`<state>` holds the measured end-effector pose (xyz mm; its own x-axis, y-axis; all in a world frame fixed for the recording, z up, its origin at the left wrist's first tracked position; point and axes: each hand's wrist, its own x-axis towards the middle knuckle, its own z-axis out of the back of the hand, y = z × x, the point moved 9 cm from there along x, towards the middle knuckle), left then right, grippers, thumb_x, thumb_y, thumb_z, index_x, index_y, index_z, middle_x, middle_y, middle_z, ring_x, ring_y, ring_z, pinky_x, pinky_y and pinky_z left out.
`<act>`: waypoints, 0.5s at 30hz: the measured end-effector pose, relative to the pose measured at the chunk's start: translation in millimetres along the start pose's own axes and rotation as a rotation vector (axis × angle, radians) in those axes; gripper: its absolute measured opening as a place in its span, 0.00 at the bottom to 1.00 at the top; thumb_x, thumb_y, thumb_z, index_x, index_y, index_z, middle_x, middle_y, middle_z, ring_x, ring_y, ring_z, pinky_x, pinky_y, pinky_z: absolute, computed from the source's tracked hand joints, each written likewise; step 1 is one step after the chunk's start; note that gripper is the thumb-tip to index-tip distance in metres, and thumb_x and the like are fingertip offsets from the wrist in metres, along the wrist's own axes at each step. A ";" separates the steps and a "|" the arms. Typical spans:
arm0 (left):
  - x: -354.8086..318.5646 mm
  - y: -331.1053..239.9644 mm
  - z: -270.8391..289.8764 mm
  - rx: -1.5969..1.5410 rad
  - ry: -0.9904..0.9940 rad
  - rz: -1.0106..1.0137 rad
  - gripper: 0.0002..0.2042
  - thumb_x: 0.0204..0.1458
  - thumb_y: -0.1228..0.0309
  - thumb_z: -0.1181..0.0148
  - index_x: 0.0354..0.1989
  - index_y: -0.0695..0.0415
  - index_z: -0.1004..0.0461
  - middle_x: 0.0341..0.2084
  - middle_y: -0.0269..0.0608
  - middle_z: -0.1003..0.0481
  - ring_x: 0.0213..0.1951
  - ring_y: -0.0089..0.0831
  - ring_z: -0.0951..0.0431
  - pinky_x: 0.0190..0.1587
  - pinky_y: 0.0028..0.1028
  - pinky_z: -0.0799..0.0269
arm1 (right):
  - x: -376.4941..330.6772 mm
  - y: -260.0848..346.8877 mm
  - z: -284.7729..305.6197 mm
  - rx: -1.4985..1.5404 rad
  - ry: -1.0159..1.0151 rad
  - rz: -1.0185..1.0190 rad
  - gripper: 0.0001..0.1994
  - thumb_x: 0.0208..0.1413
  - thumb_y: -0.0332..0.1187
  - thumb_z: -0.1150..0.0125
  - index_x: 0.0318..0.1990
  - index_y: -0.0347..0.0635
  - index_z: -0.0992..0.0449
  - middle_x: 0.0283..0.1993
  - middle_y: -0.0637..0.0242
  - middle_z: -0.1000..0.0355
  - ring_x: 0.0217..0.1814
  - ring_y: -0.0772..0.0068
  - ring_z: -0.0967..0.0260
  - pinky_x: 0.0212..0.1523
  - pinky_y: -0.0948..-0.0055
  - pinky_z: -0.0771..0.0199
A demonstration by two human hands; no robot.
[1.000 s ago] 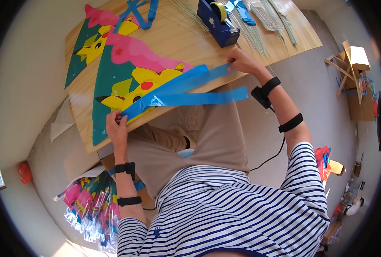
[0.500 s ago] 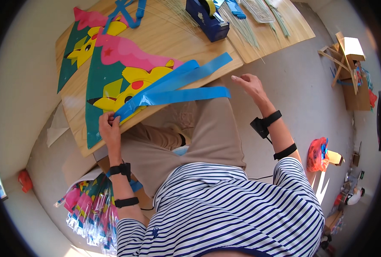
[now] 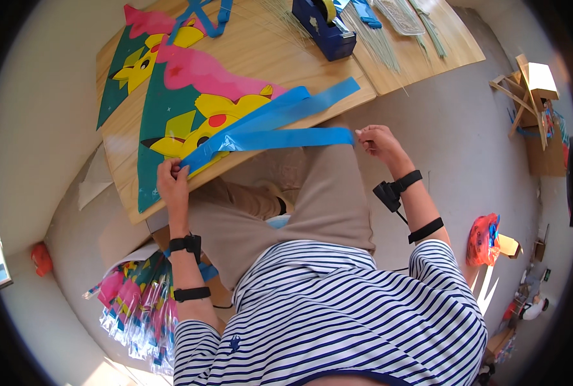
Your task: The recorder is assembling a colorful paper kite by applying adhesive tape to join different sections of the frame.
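A colourful kite (image 3: 190, 103) with a yellow cartoon figure on green and pink lies on a low wooden table (image 3: 286, 58). Two long blue plastic strips (image 3: 286, 125) run from the kite's lower corner to the right. My left hand (image 3: 172, 179) presses the strips' joined end down on the kite's corner at the table's near edge. My right hand (image 3: 376, 140) hangs over my lap, past the table edge, pinching the free end of the lower strip and holding it stretched. The upper strip rests on the table.
A dark blue tape dispenser (image 3: 323, 31) stands at the table's back, beside thin sticks (image 3: 376, 38) and more blue strips (image 3: 203, 16). A stack of packed kites (image 3: 135, 302) lies on the floor at my left. A small wooden frame (image 3: 527, 90) and a red bag (image 3: 482, 239) sit at right.
My right hand has moved from the table top, near the dispenser, down and toward me, drawing the lower blue strip's end off the table. My left hand stays on the kite's corner.
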<state>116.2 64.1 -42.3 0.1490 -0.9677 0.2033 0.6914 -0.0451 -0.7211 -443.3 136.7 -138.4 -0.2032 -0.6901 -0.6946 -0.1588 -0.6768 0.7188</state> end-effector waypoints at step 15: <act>1.5 -0.6 0.7 0.070 0.034 0.012 0.11 0.50 0.79 0.30 0.42 0.61 0.22 0.35 0.37 0.25 0.35 0.27 0.26 0.42 0.27 0.27 | 24.1 -70.9 -10.0 0.240 0.151 -0.318 0.11 0.61 0.44 0.29 0.33 0.51 0.22 0.28 0.77 0.27 0.29 0.81 0.32 0.35 0.71 0.33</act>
<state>116.5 62.9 -41.1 0.1340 -0.9760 0.1715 0.7379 -0.0172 -0.6747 -427.3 165.5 -206.4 0.0331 -0.4982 -0.8665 -0.4145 -0.7957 0.4416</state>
